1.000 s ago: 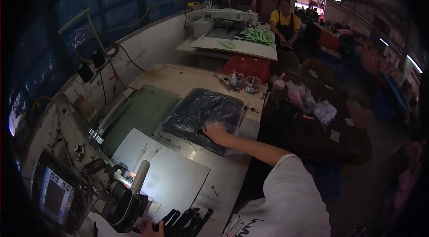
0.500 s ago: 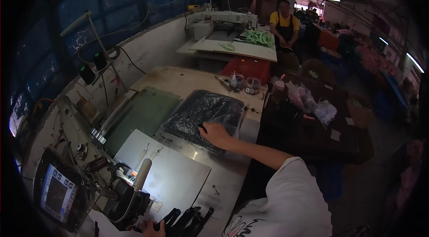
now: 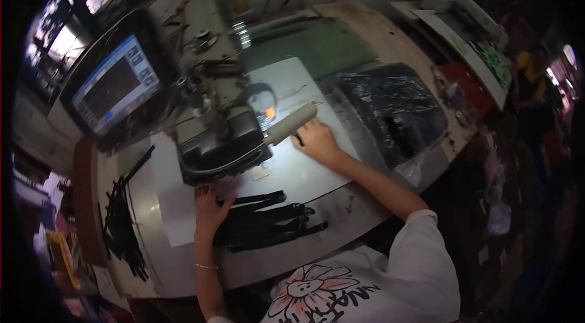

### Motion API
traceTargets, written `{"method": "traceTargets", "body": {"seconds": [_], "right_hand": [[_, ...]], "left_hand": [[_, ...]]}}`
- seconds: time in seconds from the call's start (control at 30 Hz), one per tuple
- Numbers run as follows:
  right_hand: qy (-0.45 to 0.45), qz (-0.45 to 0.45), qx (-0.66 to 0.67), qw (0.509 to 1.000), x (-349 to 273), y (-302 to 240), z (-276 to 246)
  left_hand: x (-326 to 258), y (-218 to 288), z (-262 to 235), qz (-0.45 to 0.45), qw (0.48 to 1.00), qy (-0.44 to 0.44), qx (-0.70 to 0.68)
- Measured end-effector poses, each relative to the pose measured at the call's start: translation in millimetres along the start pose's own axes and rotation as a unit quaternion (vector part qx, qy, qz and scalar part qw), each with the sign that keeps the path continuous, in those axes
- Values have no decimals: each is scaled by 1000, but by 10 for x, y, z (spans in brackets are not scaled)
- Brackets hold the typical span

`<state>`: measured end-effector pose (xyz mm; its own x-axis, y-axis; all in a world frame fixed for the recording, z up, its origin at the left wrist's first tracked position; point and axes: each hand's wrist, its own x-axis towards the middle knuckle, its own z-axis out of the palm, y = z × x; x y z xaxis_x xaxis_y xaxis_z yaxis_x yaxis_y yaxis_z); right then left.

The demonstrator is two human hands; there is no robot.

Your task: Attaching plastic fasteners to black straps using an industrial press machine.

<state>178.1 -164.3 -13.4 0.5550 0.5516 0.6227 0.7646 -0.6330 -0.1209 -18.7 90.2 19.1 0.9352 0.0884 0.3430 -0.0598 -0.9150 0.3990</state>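
Observation:
My right hand (image 3: 317, 142) is over the white work plate (image 3: 298, 170), closed, with a small black piece (image 3: 298, 139) at its fingertips; its exact kind is unclear. Just beyond that hand is the pale rounded bar (image 3: 292, 123) jutting from the sewing machine's dark head (image 3: 222, 146). Beside the lower edge of the machine head, my left hand (image 3: 210, 208) has its thumb spread away from its fingers, and nothing shows between them. Several black fabric strips (image 3: 262, 222) lie just right of the left hand.
A screen (image 3: 116, 88) stands left of the machine. More black strips (image 3: 122, 225) lie at the table's left end. A black plastic bag (image 3: 396, 110) rests on the right, next to a green sheet (image 3: 311, 49). Another person (image 3: 530, 82) is at far right.
The view has swung left and down toward the machine. My right hand has left the black plastic bag and come over the white plate. My left hand remains near the machine and strips.

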Motion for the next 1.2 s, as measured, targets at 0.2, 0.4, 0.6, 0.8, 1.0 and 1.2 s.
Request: {"method": "traceTargets", "body": {"seconds": [0.2,0.4,0.6,0.8,1.0,1.2], "right_hand": [[-140,61,119,981,101,27,-176],[-185,73,215,956,215,175,-389],[-78,-20,254,964,140,47,-518],[-123,-94,161,975,126,-45,-96],[-275,261,569,730,126,-287,-429],[-218,319,693,609,-133,-618,-543]], "left_hand": [[-317,-362,-378,-119,993,-6,-17],[-392,-420,-350,-124,992,-11,-6],[-361,-343,-346,-133,991,12,-3],[-160,220,-234,-94,993,29,-68],[-2,800,-17,-113,947,-78,-292],[194,985,365,-251,748,-114,-604]]}}
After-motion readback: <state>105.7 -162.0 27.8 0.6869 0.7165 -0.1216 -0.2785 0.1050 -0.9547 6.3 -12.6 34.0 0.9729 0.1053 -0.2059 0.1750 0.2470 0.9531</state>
